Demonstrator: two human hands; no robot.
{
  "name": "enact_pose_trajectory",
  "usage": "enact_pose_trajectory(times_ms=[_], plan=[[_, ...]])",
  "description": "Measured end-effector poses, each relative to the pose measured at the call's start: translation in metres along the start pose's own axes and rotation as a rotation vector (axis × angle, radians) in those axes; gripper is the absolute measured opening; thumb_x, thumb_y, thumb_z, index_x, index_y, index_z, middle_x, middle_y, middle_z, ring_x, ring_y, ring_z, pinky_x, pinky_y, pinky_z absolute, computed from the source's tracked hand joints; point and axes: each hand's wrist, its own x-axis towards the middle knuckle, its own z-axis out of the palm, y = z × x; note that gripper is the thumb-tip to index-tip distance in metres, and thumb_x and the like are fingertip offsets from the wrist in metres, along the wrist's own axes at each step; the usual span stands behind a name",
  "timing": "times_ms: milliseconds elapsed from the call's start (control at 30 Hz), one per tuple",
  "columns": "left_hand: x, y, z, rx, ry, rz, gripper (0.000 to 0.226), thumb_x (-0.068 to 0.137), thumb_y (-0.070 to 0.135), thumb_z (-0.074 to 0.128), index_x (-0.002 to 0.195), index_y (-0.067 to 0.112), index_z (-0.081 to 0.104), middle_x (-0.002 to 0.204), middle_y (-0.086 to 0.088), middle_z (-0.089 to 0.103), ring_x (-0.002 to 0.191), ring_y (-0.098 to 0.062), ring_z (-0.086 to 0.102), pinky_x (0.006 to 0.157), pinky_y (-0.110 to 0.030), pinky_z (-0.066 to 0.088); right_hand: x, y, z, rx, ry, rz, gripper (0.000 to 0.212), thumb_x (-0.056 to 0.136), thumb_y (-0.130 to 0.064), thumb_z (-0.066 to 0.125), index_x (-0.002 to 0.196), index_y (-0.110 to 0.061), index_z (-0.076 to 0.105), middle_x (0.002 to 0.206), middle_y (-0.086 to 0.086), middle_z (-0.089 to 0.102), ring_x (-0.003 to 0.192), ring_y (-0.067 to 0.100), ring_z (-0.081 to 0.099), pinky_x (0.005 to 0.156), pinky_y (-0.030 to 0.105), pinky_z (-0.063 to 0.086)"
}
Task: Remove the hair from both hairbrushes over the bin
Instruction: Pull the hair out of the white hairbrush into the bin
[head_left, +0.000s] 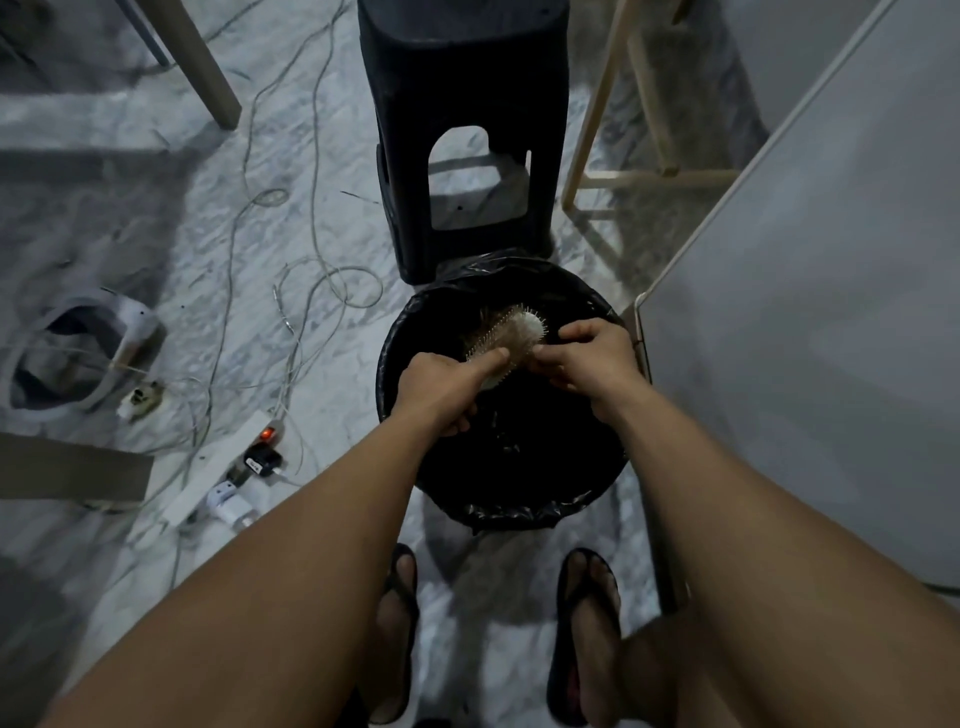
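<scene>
Hairbrush (511, 335), one, two hands, bin (519, 499)

Hairbrush (511, 332) over bin (400, 332), stool (457, 104) behind, power strip (218, 467) left.

2 hands, left (441, 387) & right (589, 358), 1 hairbrush (511, 335), 1 bin (592, 499), 1 black stool (462, 130), 1 power strip (223, 462), 2 sandalled feet (589, 639)

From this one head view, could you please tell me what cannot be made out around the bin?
- Handle of the pale bristled hairbrush: hidden inside the left hand.
- Second hairbrush: nowhere in view.
- Bottom of the round black-lined bin: too dark to see fallen hair.
- Right hand fingertips: whether they pinch hair is too small and blurred to tell.
</scene>
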Motion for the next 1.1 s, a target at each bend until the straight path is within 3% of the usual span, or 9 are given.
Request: enact_pose_trajectory(times_ms=[100,200,367,533,733,800,933,1033,1100], plan=[[0.006,0.0,0.001,-0.017,0.017,-0.007,0.058,0.067,0.064,0.075,0.052,0.01,0.061,0.045,-0.004,0.06,0.036,-0.019,0.055,0.046,-0.026,0.042,0.008,0.002,-0.003,-0.037,0.054,0.012,0.037,0.064,-0.006,0.085,0.086,-0.018,0.057,0.098,0.014,0.07,0.083,0.029,0.072,0.078,0.044,0.06],[0.012,-0.002,-0.002,-0.032,0.048,-0.023,0.058,0.067,0.063,0.076,0.052,0.009,0.061,0.043,-0.004,0.059,0.035,-0.019,0.052,0.047,-0.027,0.042,0.013,0.008,-0.008,-0.093,0.069,0.012,0.04,0.052,-0.012,0.087,0.079,-0.023,0.058,0.098,0.013,0.07,0.087,0.032,0.071,0.081,0.049,0.059],[0.017,-0.004,-0.004,-0.038,0.062,-0.013,0.059,0.069,0.061,0.076,0.046,0.011,0.056,0.042,-0.005,0.057,0.037,-0.022,0.052,0.049,-0.028,0.043,0.007,0.004,-0.015,-0.126,0.154,-0.028,0.035,0.063,-0.005,0.084,0.074,-0.022,0.056,0.088,0.008,0.068,0.073,0.022,0.072,0.074,0.04,0.061],[0.016,-0.001,-0.005,-0.063,0.078,-0.027,0.061,0.065,0.064,0.077,0.049,0.007,0.061,0.044,-0.007,0.059,0.037,-0.022,0.052,0.048,-0.028,0.043,0.005,0.003,-0.022,-0.133,0.264,-0.058,0.027,0.072,-0.003,0.08,0.084,-0.016,0.059,0.076,0.001,0.065,0.062,0.013,0.068,0.064,0.028,0.056],[0.013,0.003,-0.003,-0.067,0.092,-0.015,0.064,0.063,0.068,0.076,0.047,0.007,0.062,0.044,-0.008,0.06,0.035,-0.02,0.053,0.048,-0.028,0.043,0.008,-0.002,-0.023,-0.024,0.411,-0.056,0.025,0.064,-0.007,0.081,0.069,-0.021,0.061,0.082,0.001,0.07,0.073,0.021,0.072,0.077,0.038,0.061],[0.01,0.004,-0.001,-0.053,0.088,-0.01,0.063,0.066,0.067,0.074,0.047,0.008,0.061,0.042,-0.006,0.059,0.036,-0.019,0.053,0.049,-0.027,0.044,0.008,0.0,-0.024,-0.099,0.362,-0.081,0.02,0.065,-0.011,0.079,0.068,-0.024,0.064,0.082,0.0,0.072,0.079,0.02,0.072,0.079,0.037,0.06],[0.009,0.005,-0.002,-0.028,0.078,-0.035,0.061,0.066,0.067,0.074,0.054,0.007,0.062,0.048,-0.005,0.061,0.038,-0.02,0.055,0.048,-0.028,0.044,0.003,0.001,-0.023,-0.274,0.052,-0.169,0.024,0.075,-0.007,0.071,0.069,-0.03,0.07,0.083,-0.005,0.07,0.085,0.016,0.066,0.079,0.035,0.057],[0.008,0.006,-0.003,-0.002,0.066,-0.047,0.063,0.06,0.07,0.074,0.057,0.008,0.064,0.05,-0.005,0.062,0.04,-0.021,0.057,0.047,-0.027,0.044,-0.001,-0.002,-0.017,-0.242,-0.064,-0.166,0.013,0.078,-0.01,0.07,0.075,-0.023,0.073,0.087,-0.003,0.071,0.086,0.012,0.064,0.081,0.034,0.056],[0.006,0.007,-0.002,0.024,0.05,-0.044,0.067,0.054,0.075,0.075,0.058,0.008,0.065,0.049,-0.004,0.062,0.042,-0.02,0.058,0.047,-0.027,0.044,-0.003,-0.001,-0.011,-0.239,-0.088,-0.203,0.006,0.078,-0.015,0.076,0.078,-0.017,0.07,0.088,0.004,0.072,0.079,0.013,0.063,0.073,0.03,0.053]])
